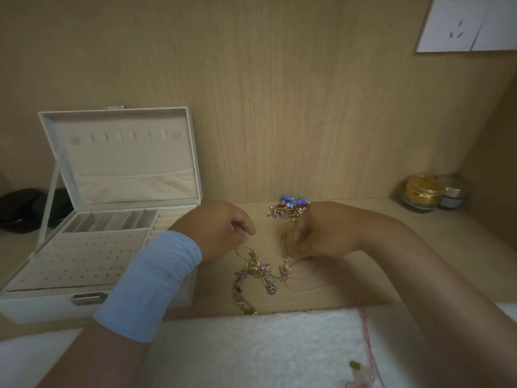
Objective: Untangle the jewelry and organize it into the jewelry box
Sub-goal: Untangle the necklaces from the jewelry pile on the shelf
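On counter [436,247]: chain tangle [258,271]; left hand [221,228] fingers [246,232] pinch one strand, right hand [321,233] fingers [297,237] another. Open box [33,305] at left.

Tangled gold chains [257,271] with charms, just right of open white jewelry box [126,161].

We are seeing the jewelry box [126,163] sitting at the worktop's [405,261] left, the tangled chains [257,273] lying to its right, the earring pile [289,207] behind them, and two jars [422,193] standing far right.
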The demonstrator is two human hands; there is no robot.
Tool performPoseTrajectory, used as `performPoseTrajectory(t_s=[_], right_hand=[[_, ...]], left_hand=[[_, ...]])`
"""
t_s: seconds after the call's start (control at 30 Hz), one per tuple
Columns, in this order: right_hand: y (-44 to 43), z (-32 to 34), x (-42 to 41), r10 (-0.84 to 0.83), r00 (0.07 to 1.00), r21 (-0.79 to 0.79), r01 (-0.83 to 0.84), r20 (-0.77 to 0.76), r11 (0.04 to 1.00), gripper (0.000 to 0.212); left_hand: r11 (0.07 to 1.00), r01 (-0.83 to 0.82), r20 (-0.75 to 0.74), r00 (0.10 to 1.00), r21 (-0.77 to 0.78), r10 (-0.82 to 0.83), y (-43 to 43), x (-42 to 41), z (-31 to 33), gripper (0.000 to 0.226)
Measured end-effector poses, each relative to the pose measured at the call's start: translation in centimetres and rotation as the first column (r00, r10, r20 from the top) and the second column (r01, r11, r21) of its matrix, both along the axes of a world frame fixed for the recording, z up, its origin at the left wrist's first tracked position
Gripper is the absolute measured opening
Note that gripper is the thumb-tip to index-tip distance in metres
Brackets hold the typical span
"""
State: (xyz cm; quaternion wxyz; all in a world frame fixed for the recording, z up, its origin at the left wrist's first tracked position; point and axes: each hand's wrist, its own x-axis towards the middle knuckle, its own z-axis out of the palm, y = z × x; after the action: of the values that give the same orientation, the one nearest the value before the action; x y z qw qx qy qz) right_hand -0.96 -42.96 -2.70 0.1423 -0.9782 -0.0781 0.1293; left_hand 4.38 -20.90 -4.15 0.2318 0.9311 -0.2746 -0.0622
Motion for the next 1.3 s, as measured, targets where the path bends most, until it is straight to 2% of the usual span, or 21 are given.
performPoseTrajectory(t_s=[0.07, 0.1, 0.2, 0.3, 0.4, 0.47, 0.57, 0.63, 0.73, 0.87, 0.93, 1.1, 1.23, 1.3], right_hand=[[1.2, -1.1, 0.3, 0.015, 0.984, 0.002, -0.015, 0.177, 1.0, 0.01], [1.8, -1.8, 0.4, 0.038, 0.977, 0.048, -0.049, 0.208, 0.998, 0.012], [2.6, -3.0, 0.5, 0.096, 0.986, 0.154, -0.116, 0.135, 0.981, 0.007], [1.7, -3.0, 0.7, 0.077, 0.992, 0.115, -0.088, 0.096, 0.989, 0.005], [1.2, -2.6, 0.7, 0.047, 0.997, 0.079, -0.052, 0.065, 0.996, 0.007], [1.5, -2.7, 0.6, 0.034, 0.996, 0.073, -0.04, 0.085, 0.997, 0.008], [2.2, -3.2, 0.6, 0.029, 0.985, 0.104, -0.047, 0.168, 0.993, 0.011], [2.5, -3.5, 0.8, -0.008, 0.976, 0.208, -0.039, 0.22, 0.977, 0.011], [2.7, -3.6, 1.2, -0.122, 0.966, 0.428, 0.014, 0.226, 0.904, 0.013], [3.2, -3.3, 1.0, -0.088, 0.996, 0.753, 0.063, -0.007, 0.655, 0.017], [3.3, -3.0, 0.8, -0.064, 0.997, 0.812, 0.068, -0.038, 0.58, 0.013], [3.4, -1.7, 0.3, -0.054, 0.997, 0.873, 0.067, -0.046, 0.484, 0.017], [3.1, -0.9, 0.2, -0.061, 0.997, 0.92, 0.071, -0.051, 0.384, 0.012], [3.1, -0.9, 0.2, -0.055, 0.998, 0.923, 0.048, -0.029, 0.383, 0.006]], left_hand=[[0.996, -0.017, 0.002, 1.0, 0.084, 0.016, -0.2, -0.1, -0.3, 0.02], [0.99, -0.012, 0.008, 1.0, 0.14, 0.011, -0.5, -0.2, -0.5, 0.019], [0.959, -0.022, 0.107, 0.994, 0.283, -0.009, -1.2, -0.6, -1.2, 0.027], [0.926, -0.079, 0.2, 0.98, 0.368, 0.004, -1.5, -0.4, -1.8, 0.026], [0.921, -0.161, 0.178, 0.979, 0.356, 0.102, -1.7, 0.0, -2.1, 0.017], [0.902, -0.183, 0.185, 0.976, 0.392, 0.118, -1.7, 0.1, -2.2, 0.018], [0.875, -0.173, 0.286, 0.957, 0.452, 0.042, -1.7, -0.3, -2.5, 0.019], [0.917, -0.161, 0.303, 0.952, 0.365, 0.047, -1.5, -0.5, -2.2, 0.015], [0.991, -0.129, 0.1, 0.987, 0.028, 0.126, -1.1, -0.6, -0.7, 0.012], [0.931, -0.11, -0.157, 0.986, -0.348, 0.058, -0.8, -0.5, 0.9, 0.013], [0.905, -0.1, -0.2, 0.98, -0.413, 0.017, -0.7, -0.4, 1.2, 0.013], [0.84, -0.072, -0.276, 0.957, -0.538, -0.095, -0.3, -0.5, 1.9, 0.015], [0.758, -0.142, -0.357, 0.925, -0.636, -0.127, -0.3, -1.0, 2.8, 0.017], [0.703, -0.179, -0.386, 0.911, -0.688, -0.146, -0.5, -1.2, 3.1, 0.015]])
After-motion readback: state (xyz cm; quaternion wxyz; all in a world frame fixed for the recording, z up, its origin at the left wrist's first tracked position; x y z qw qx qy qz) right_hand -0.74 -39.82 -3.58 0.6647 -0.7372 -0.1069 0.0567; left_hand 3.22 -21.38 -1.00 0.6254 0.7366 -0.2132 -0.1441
